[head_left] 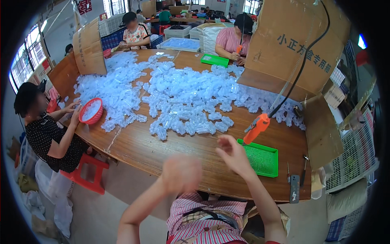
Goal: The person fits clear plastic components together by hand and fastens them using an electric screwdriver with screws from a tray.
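Note:
My left hand (pixel 182 173) is smeared by motion above the front edge of the wooden table (pixel 140 148), so its fingers cannot be made out. To its right, my right hand (pixel 233 156) is raised over the table with thumb and fingers apart, and nothing shows in it. Just beyond the right hand hangs an orange electric screwdriver (pixel 256 129) on a spring and black cable. Beside that hand lies a green tray (pixel 277 162) with many tiny pieces inside. A broad heap of clear plastic parts (pixel 183 87) covers the table beyond both hands.
A black phone-like device (pixel 294 189) and thin tools (pixel 304 171) lie at the right edge. Cardboard panels (pixel 292 44) stand at the right. On the left a co-worker (pixel 48 130) sits by a red basket (pixel 83 120); two others work across the table, one near another green tray (pixel 215 61).

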